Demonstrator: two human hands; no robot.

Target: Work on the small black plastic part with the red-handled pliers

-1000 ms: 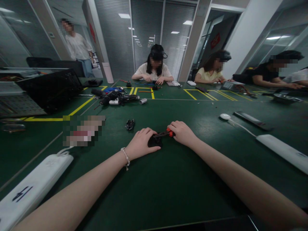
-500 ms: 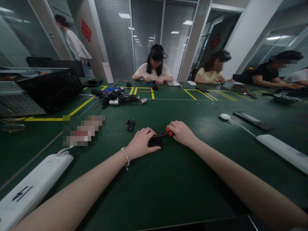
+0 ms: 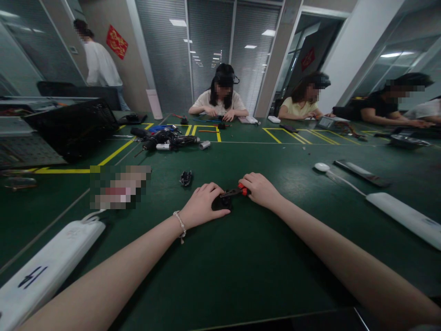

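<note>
Two bare forearms run in from the near edge of the green tabletop (image 3: 241, 276) and meet near its middle. Left hand (image 3: 201, 207), bracelet (image 3: 180, 226) at the wrist, lies cupped over a small black part (image 3: 220, 202), fingers curled round it and thumb along its near side — grasping it, pressed to the mat. Right hand (image 3: 262, 189) is clenched round the red handle (image 3: 242, 188) of a small screwdriver; its dark shaft (image 3: 229, 194) slants down-left onto the top of the black part, tip touching it as far as can be told.

Near the left edge a long white power strip (image 3: 44, 271) lies at an angle, black marking on it, w/ a blurred patch just beyond. Toward the right edge a second white strip (image 3: 403, 216) lies w/ its cable (image 3: 344, 181) running back to a small white round plug (image 3: 323, 167); just past that, a flat dark slab (image 3: 361, 173).

Beyond the hands, slightly left, a small black bit (image 3: 186, 177) sits alone on the mat. Farther back, left of centre, a heap of black tools (image 3: 161, 138) w/ a short grey cylinder (image 3: 204, 145) beside it, near yellow floor-style lines (image 3: 206, 131) taped on the tabletop. At the far-left corner — a black mesh crate (image 3: 72, 126).

Along the far edge three other people sit at work, a fourth sleeve at the right; another person stands at the back left, facing away.
</note>
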